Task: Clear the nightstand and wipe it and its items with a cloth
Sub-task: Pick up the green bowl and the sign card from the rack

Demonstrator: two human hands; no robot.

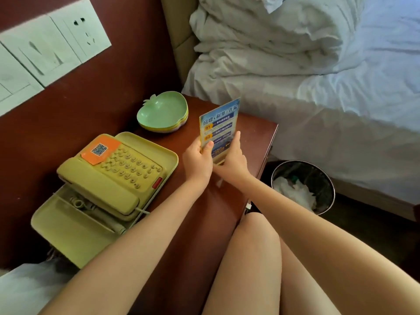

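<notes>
A blue and yellow notice card in a clear stand [220, 123] is upright over the dark wooden nightstand [254, 133]. My left hand [198, 159] grips its left edge, thumb on the front. My right hand [234, 159] holds its right edge and base. A yellowish telephone [113, 176] sits in a yellow-green tray [68, 226] at the left. Stacked apple-shaped dishes, green on top [162, 111], stand at the back. No cloth is visible.
A bed with rumpled white bedding [306, 71] lies to the right. A black mesh bin with white waste [303, 186] stands on the floor between nightstand and bed. Wall switches and a socket [45, 46] are at upper left. My knees [256, 258] press near the nightstand's front.
</notes>
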